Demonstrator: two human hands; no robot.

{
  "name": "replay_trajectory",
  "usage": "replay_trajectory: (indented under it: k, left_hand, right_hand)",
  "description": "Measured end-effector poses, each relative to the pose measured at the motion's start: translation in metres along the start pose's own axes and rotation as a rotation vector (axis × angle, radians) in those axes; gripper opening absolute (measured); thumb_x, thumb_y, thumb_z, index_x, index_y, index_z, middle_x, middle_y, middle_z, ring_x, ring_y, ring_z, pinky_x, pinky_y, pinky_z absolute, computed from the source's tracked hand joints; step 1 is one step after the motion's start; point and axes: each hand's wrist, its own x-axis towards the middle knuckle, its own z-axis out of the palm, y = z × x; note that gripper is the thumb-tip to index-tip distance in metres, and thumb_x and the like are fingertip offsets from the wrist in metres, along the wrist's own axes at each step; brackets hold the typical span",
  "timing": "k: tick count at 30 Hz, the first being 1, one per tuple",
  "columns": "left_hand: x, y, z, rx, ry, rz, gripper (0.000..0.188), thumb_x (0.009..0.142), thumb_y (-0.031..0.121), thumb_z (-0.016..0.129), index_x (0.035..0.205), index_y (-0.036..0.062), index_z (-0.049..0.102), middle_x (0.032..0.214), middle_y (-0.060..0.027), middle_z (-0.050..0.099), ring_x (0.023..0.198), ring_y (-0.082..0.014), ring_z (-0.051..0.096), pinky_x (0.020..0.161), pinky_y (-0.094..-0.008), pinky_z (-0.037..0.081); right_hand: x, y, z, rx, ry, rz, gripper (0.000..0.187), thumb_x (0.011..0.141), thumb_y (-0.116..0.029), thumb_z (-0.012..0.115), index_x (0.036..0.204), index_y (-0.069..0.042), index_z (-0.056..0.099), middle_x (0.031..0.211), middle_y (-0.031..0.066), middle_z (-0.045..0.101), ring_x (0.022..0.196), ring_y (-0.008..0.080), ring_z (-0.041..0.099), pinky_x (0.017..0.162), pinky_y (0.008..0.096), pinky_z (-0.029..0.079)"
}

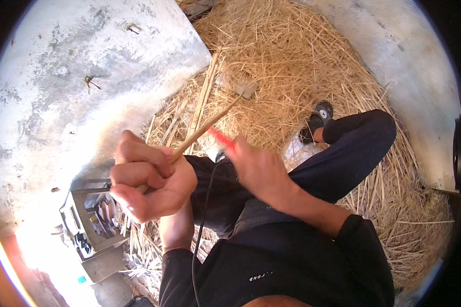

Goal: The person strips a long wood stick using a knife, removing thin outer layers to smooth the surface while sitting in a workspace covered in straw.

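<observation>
The left hand (148,179) is clenched around the lower end of a thin bamboo stick (205,129), which is held slanting up and away over the lap. The right hand (258,169), blurred, is closed on a red-handled tool (221,137) set against the stick just beside the left fist. A heap of straw (287,66) is spread beneath, with split bamboo strips (204,94) laid on it.

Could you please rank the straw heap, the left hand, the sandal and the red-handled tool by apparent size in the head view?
1. Straw heap
2. Left hand, enlarged by nearness
3. Sandal
4. Red-handled tool, blurred and partly hidden, so unsure against the sandal
</observation>
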Motion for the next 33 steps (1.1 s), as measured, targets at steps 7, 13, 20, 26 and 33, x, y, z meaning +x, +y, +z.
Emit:
replay_trajectory:
  k: [7, 13, 20, 26, 33]
  left_hand:
    - [-0.005, 0.005, 0.005, 0.003, -0.085, 0.087, 0.042, 0.091, 0.034, 0.024, 0.056, 0.0127, 0.034, 0.042, -0.0022, 0.033, 0.042, -0.0106, 0.030, 0.045, -0.0202, 0.028]
    - [-0.005, 0.003, 0.013, -0.020, -0.025, 0.101, 0.042, 0.091, 0.034, 0.023, 0.055, 0.0130, 0.032, 0.041, -0.0017, 0.031, 0.041, -0.0106, 0.026, 0.042, -0.0196, 0.025]
    - [-0.001, -0.001, 0.017, 0.023, 0.141, 0.171, 0.039, 0.086, 0.023, 0.028, 0.049, 0.0164, 0.023, 0.040, 0.0021, 0.020, 0.033, -0.0075, 0.019, 0.038, -0.0222, 0.016]
    - [-0.005, -0.001, 0.022, -0.030, 0.173, 0.247, 0.037, 0.083, 0.017, 0.032, 0.048, 0.0166, 0.021, 0.041, 0.0036, 0.017, 0.031, -0.0065, 0.020, 0.039, -0.0238, 0.014]
    - [-0.004, -0.002, 0.018, -0.049, 0.131, 0.244, 0.038, 0.085, 0.021, 0.032, 0.048, 0.0163, 0.024, 0.041, 0.0046, 0.018, 0.031, -0.0061, 0.021, 0.040, -0.0240, 0.014]
  right_hand:
    - [-0.011, -0.011, -0.029, 0.251, 0.231, -0.203, 0.022, 0.089, -0.022, 0.042, 0.087, -0.001, 0.047, 0.052, 0.0143, 0.049, 0.046, 0.0336, 0.054, 0.043, 0.0431, 0.042]
    - [-0.003, 0.015, -0.020, 0.043, 0.042, 0.150, 0.013, 0.086, -0.015, 0.047, 0.085, -0.002, 0.044, 0.051, 0.0169, 0.048, 0.049, 0.0363, 0.054, 0.043, 0.0429, 0.039]
    - [-0.008, 0.004, -0.012, 0.168, -0.100, 0.050, 0.015, 0.086, -0.015, 0.050, 0.087, -0.001, 0.044, 0.053, 0.0202, 0.048, 0.049, 0.0391, 0.051, 0.044, 0.0439, 0.038]
    - [-0.004, -0.006, -0.043, 0.424, 0.123, 0.103, 0.016, 0.087, -0.016, 0.045, 0.091, -0.001, 0.049, 0.062, 0.0171, 0.053, 0.054, 0.0345, 0.056, 0.047, 0.0429, 0.044]
    - [-0.009, 0.027, -0.014, -0.040, -0.058, 0.226, 0.020, 0.089, -0.019, 0.042, 0.089, -0.001, 0.048, 0.059, 0.0187, 0.051, 0.053, 0.0344, 0.055, 0.046, 0.0429, 0.040]
